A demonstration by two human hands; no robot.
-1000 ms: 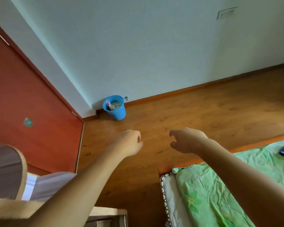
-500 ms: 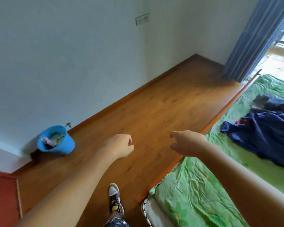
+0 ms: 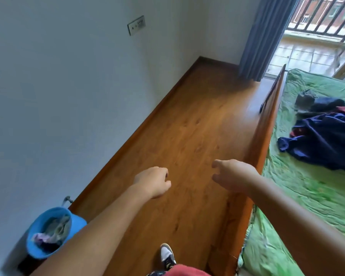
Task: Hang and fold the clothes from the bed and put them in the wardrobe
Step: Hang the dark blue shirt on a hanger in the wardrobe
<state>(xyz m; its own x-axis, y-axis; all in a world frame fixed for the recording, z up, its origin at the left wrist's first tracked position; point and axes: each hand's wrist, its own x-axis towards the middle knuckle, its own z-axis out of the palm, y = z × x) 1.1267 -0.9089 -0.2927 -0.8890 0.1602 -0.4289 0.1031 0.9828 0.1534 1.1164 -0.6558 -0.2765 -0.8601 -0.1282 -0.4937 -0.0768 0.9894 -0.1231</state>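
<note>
Left hand (image 3: 153,181): held out over the floor (image 3: 187,126), fingers loosely curled under, holding nothing. Right hand (image 3: 233,176): held out close by the side rail (image 3: 265,132), fingers relaxed and slightly parted, thumb apart, empty. Clothes (image 3: 323,140) — a rumpled heap of dark navy fabric with strips of dark red and a grey piece behind — lie on the bed (image 3: 311,206) at right, well apart from both hands. Bed: creased green sheet (image 3: 277,246), glossy brown wooden rail. Floor: smooth wood-grain boards. Bucket (image 3: 78,222): round, blue plastic, against the pale wall (image 3: 68,96), crumpled cloths (image 3: 54,232) inside. Curtain (image 3: 267,36): grey-blue, pleated, beside the tiled balcony (image 3: 311,50). Switch plate (image 3: 136,25): rectangular, metallic, on the wall. One sneaker (image 3: 167,255) — bottom edge.
</note>
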